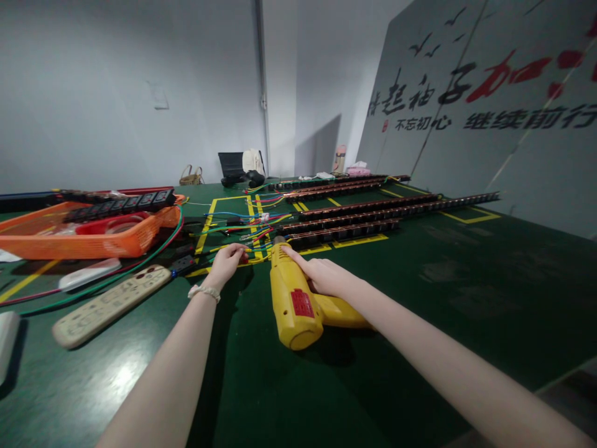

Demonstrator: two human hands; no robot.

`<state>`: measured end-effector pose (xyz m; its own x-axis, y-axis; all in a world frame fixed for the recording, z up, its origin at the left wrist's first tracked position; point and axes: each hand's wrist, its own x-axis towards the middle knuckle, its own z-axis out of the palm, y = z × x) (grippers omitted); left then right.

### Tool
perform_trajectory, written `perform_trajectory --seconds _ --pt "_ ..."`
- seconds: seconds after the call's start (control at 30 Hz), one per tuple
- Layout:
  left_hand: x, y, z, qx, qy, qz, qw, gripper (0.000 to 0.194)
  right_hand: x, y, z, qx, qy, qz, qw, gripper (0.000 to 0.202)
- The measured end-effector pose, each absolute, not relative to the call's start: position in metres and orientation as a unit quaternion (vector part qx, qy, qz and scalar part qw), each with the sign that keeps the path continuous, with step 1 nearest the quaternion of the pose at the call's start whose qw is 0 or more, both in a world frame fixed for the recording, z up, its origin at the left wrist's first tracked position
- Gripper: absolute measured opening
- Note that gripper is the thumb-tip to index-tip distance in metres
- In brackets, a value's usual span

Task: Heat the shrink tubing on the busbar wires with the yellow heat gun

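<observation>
One green surface (443,348) carries an orange basket (93,244). Right of the basket, your yellow heat gun (290,295) points its nozzle away from you, long axis front to back; your right hand (326,275) clamps its fingers on it, your left hand (227,261) pinches wires (255,236).

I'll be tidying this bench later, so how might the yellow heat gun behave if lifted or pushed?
The yellow heat gun probably moves as one stiff piece, given its hard-looking casing. Its wide rear suggests it may feel back-heavy. Pushed, its rounded barrel might rock, though its bent shape should limit rolling.
</observation>
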<state>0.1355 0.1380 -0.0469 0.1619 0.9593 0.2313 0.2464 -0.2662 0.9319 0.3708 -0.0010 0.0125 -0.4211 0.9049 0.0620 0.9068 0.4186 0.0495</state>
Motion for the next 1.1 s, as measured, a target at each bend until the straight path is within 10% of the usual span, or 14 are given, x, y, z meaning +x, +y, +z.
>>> perform_trajectory --seconds 1.1 --pt "0.131 0.152 -0.058 0.726 0.472 0.433 0.252 0.027 0.323 0.014 0.006 -0.465 -0.884 -0.031 0.039 0.088"
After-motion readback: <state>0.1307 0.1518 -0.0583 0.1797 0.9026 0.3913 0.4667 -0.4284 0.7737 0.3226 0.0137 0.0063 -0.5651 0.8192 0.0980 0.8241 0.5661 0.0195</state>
